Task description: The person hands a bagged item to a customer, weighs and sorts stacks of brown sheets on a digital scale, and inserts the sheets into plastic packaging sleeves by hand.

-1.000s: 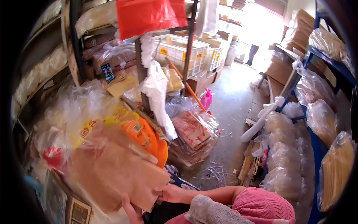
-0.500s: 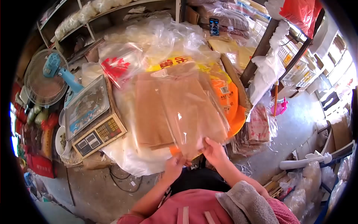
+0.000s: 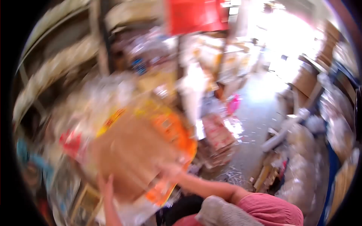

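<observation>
Handling brown sheets (image 3: 132,150) over orange bag (image 3: 171,126), with left hand (image 3: 107,187) partly open at lower-left edge and blurred right hand (image 3: 172,172), of indeterminate closure, at right edge. Next, probably requiring even edge support.

I have one view, from the wearer's head, looking forward and down over the pink sleeve (image 3: 269,207) at the lower edge. It sits close above the left hand (image 3: 105,184), the right hand (image 3: 171,171) and the brown sheets (image 3: 132,154). From there I see out to the shelving (image 3: 56,67) at upper left and along the floor (image 3: 260,94) to a bright opening (image 3: 288,34) at upper right. The wide picture curves into dark corners, and much of it is blurred.
</observation>
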{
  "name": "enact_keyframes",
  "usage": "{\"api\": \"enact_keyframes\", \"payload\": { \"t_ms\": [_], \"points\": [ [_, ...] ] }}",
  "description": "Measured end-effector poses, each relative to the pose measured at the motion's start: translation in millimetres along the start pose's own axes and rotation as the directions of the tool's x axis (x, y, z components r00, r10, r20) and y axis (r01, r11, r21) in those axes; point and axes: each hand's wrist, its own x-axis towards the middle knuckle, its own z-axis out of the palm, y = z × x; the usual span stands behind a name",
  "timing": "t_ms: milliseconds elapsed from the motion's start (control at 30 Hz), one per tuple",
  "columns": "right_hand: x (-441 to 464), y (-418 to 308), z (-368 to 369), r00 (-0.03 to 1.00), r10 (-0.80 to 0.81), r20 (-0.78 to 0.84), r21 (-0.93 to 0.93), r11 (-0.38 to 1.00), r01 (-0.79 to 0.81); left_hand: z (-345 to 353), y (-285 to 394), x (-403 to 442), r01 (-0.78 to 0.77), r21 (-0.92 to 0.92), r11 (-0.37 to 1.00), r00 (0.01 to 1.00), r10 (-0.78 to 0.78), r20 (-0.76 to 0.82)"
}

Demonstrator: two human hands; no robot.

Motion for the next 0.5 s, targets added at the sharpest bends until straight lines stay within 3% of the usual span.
{"api": "enact_keyframes", "payload": {
  "t_ms": [33,67,100,133,200,333,400,500],
  "points": [
    [2.5,-15.9,-6.1,0.996,0.056,-0.073,0.022,0.998,-0.054,-2.7,-8.0,23.3,0.032,-0.360,0.933,0.980,0.042,0.197],
    [-9.6,-52.3,6.4,0.985,0.130,-0.118,0.372,0.925,-0.078,11.7,-56.4,53.5,0.011,-0.077,0.997,0.988,0.001,0.155],
    [-22.3,-82.7,25.6,0.975,0.199,-0.099,0.680,0.729,-0.080,11.4,-53.8,64.9,0.125,-0.198,0.972,0.969,-0.077,0.236],
    [-26.9,-94.2,33.1,0.968,0.248,-0.032,0.898,0.432,-0.081,26.6,-79.2,77.8,0.139,-0.348,0.927,0.984,-0.090,0.153],
    [-25.4,-86.8,26.3,0.966,0.257,-0.001,0.889,0.443,-0.117,19.1,-50.4,79.6,0.301,-0.323,0.897,0.934,-0.210,0.288],
    [-36.0,-106.3,23.8,0.919,0.393,0.025,0.872,0.441,-0.212,11.3,-39.7,84.3,0.330,-0.297,0.896,0.913,-0.223,0.340],
    [-28.1,-82.6,21.3,0.947,0.318,0.053,0.890,0.414,-0.189,6.4,-33.9,87.9,0.337,-0.290,0.896,0.905,-0.223,0.363],
    [-40.6,-102.3,16.3,0.956,0.274,0.108,0.874,0.431,-0.223,-1.2,-22.5,89.0,0.357,-0.276,0.893,0.875,-0.216,0.433]
  ]
}}
